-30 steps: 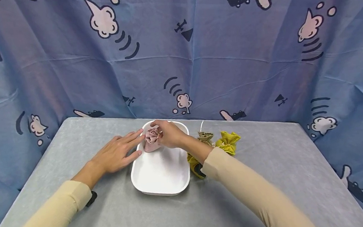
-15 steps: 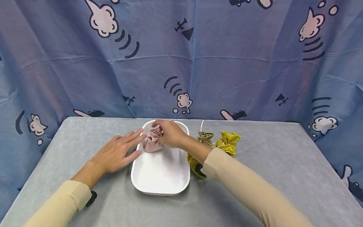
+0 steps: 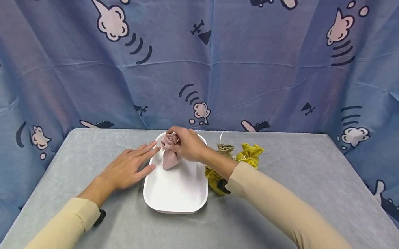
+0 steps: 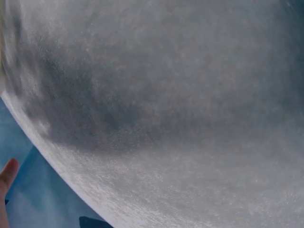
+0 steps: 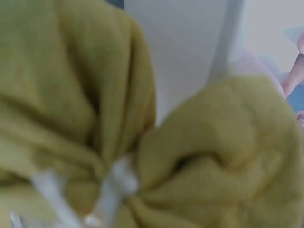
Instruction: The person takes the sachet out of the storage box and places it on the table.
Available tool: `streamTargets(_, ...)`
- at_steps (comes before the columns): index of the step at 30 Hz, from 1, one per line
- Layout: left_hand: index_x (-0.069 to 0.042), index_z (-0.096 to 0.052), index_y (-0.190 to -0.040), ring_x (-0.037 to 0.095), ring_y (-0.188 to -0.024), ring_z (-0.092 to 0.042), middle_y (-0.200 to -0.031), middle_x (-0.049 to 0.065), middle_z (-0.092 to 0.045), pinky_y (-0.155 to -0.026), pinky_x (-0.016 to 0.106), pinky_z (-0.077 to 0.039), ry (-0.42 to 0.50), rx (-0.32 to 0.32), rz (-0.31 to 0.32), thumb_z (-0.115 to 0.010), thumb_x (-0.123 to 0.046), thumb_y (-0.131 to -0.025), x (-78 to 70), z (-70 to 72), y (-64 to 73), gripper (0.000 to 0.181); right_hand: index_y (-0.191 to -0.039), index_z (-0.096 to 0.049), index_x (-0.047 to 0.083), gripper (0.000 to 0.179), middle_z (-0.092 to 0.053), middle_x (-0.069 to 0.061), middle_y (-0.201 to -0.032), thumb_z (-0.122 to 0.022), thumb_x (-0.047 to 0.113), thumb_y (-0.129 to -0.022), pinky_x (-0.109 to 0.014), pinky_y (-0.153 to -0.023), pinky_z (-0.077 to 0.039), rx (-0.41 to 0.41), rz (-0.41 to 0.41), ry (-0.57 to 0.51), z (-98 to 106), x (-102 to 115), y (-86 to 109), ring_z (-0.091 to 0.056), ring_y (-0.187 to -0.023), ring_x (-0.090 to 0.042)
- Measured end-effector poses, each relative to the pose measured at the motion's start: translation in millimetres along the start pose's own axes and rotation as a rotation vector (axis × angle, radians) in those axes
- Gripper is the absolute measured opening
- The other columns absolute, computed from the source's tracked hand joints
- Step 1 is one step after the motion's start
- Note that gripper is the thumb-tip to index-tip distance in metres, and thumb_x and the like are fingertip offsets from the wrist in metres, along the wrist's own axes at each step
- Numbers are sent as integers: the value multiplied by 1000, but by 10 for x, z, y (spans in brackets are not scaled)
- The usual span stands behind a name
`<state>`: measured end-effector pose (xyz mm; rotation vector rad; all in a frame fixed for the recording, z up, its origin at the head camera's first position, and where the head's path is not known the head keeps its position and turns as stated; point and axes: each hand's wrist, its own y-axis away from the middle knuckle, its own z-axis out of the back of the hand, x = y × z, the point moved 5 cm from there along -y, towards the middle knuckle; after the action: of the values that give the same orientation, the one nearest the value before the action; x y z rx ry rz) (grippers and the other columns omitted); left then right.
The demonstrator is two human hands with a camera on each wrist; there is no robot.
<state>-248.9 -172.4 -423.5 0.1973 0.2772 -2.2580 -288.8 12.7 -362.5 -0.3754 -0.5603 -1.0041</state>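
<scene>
In the head view my right hand (image 3: 188,144) grips a dusty-pink cloth pouch (image 3: 171,159) by its gathered neck, over the far end of a white tray (image 3: 177,191). The pouch hangs upright with its ruffled top beside my thumb and fingers. My left hand (image 3: 126,169) lies with fingers stretched out, fingertips at the tray's left rim. A fingertip (image 4: 8,172) shows at the lower left edge of the left wrist view. Close before the right wrist camera is a mustard-yellow drawstring pouch (image 5: 218,142) with a white cord, blurred.
Right of the tray sit a bright yellow pouch (image 3: 250,155), an olive-brown pouch (image 3: 225,150) and a yellow pouch with a dark patch (image 3: 216,182), partly under my right forearm. A white cord (image 3: 221,137) lies behind them. A blue patterned curtain (image 3: 165,64) hangs behind the grey table (image 3: 297,187).
My right hand has raised the pink pouch by its neck, so it now hangs upright instead of slumped in the tray. My left hand has stayed in place.
</scene>
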Motion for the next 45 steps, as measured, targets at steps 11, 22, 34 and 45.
streamTargets(11, -16, -35, -156, 32, -145, -33, -163, 5, -26, -105, 57, -36, 0, 6, 0, -44, -46, -104, -17, 11, -13, 61, -128, -60, 4, 39, -66, -7, -94, -71, 0, -91, -25, -66, -50, -52, 125, -78, 227, 167, 107, -60, -77, -16)
streamTargets(22, -17, -38, -155, 31, -145, -34, -163, 5, -27, -105, 58, -36, -2, -1, -2, -46, -46, -104, -32, 1, -23, 59, -127, -61, 6, 39, -68, -5, -95, -72, 2, -90, -29, -68, -49, -95, 182, -46, 542, 194, 324, -62, -80, -16)
streamTargets(34, -18, -37, -156, 30, -146, -33, -163, 4, -26, -106, 59, -35, 3, 11, 24, -44, -48, -104, -27, -8, -20, 61, -125, -62, 6, 41, -70, -9, -112, -75, -2, -87, -34, -82, -56, -138, 220, -149, 890, 193, 590, -71, -95, -20)
streamTargets(45, -17, -37, -156, 29, -145, -34, -163, 4, -27, -104, 58, -36, 6, -2, 4, -45, -46, -104, -25, -1, -13, 60, -130, -60, 4, 48, -68, -10, -115, -77, -1, -85, -34, -85, -55, -198, 297, -135, 1232, 96, 893, -70, -98, -22)
